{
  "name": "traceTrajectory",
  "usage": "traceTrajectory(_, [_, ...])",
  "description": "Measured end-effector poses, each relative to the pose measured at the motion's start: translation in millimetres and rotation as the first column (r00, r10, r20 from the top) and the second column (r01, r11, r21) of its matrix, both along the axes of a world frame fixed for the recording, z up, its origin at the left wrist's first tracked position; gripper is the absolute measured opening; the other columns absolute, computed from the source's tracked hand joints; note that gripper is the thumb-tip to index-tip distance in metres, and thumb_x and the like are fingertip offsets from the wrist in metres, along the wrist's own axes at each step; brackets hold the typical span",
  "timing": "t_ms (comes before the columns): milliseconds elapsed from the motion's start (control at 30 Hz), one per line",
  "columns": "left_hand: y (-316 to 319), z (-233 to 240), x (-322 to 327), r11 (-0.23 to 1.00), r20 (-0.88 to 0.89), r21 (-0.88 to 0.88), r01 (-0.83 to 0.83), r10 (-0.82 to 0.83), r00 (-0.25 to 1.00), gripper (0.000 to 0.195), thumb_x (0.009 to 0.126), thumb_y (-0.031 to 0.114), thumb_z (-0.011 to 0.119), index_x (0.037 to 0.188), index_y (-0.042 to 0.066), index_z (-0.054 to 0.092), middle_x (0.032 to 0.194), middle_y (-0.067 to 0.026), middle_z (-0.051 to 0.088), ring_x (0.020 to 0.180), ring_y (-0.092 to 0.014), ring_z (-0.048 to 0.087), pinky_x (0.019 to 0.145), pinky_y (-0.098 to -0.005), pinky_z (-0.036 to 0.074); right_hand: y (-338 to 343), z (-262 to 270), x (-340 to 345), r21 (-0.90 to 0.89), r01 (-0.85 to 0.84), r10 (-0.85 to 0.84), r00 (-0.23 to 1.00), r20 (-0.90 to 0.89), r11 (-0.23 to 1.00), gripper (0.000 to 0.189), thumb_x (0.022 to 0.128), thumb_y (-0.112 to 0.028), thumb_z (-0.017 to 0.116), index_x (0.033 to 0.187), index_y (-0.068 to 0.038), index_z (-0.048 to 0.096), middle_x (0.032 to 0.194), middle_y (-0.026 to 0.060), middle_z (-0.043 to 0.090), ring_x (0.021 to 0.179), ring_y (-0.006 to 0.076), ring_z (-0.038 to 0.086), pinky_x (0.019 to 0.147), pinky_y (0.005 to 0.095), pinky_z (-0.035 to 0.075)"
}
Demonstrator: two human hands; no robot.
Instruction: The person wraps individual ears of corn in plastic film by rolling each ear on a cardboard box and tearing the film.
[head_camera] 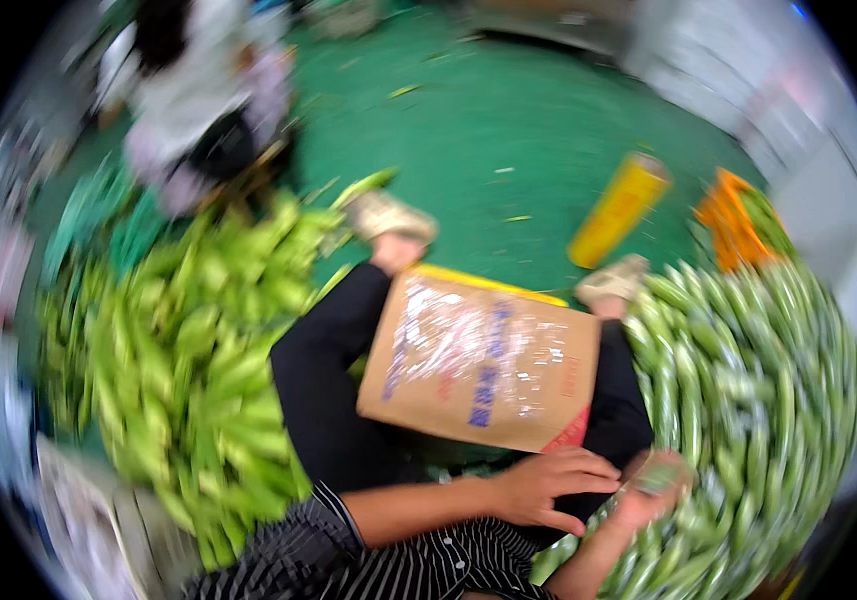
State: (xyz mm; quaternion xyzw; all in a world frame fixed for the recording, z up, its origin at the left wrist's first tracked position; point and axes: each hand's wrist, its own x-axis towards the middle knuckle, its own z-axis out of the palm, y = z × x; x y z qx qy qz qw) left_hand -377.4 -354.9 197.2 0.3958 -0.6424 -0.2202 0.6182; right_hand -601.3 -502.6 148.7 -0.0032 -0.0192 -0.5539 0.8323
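A flat cardboard piece (466,360) with a glossy, film-like surface lies across my knees. My left hand (548,487) reaches over to the right, just below the cardboard's lower right corner, with its fingers apart and nothing visible in it. Beside it, my right hand (653,484) is at the edge of the wrapped green vegetables (728,390); a blurred green thing shows at its palm, and whether it is gripped cannot be told. Loose leafy green stalks (195,352) are heaped on the left.
A yellow roll (618,210) lies on the green floor (503,135) beyond my feet. An orange container (732,217) with greens is at the right. Another person (195,97) sits at the upper left. A pale crate or box (90,517) is at the lower left.
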Motion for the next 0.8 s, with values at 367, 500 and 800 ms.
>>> traceTrajectory(367, [390, -112, 259, -0.484, 0.942, 0.313, -0.817, 0.047, 0.333, 0.065, 0.09, 0.053, 0.075, 0.139, 0.014, 0.061, 0.13, -0.01, 0.066, 0.13, -0.033, 0.056, 0.111, -0.0514, 0.043, 25, 13, 119, -0.376, -0.262, -0.106, 0.681, -0.725, 0.889, 0.07, 0.103, -0.028, 0.066, 0.159, -0.002, 0.034, 0.135, 0.015, 0.064, 0.098, 0.0201, 0.066, 0.097, 0.0382, 0.053])
traceTrajectory(500, [379, -112, 297, -0.509, 0.817, 0.464, -0.725, -0.069, 0.572, 0.09, 0.077, 0.077, 0.074, 0.133, 0.007, 0.065, 0.125, -0.0216, 0.069, 0.118, -0.04, 0.066, 0.099, -0.0495, 0.053, 24, -5, 120, -0.282, -0.427, -0.135, 0.344, -0.929, 0.859, 0.063, 0.096, -0.016, 0.075, 0.15, 0.0, 0.046, 0.113, 0.0098, 0.068, 0.092, 0.0193, 0.067, 0.089, 0.035, 0.055])
traceTrajectory(800, [252, 3, 258, 0.015, 0.681, 0.267, -0.964, 0.705, 0.2, 0.089, 0.075, 0.01, 0.09, 0.154, 0.003, 0.047, 0.151, -0.0208, 0.053, 0.137, -0.034, 0.054, 0.116, -0.0434, 0.042, -6, -14, 146, -0.159, -0.98, -0.867, -0.025, -0.498, 0.119, 0.052, 0.08, -0.017, 0.084, 0.131, -0.015, 0.072, 0.093, 0.0091, 0.06, 0.089, 0.029, 0.061, 0.079, 0.0407, 0.051])
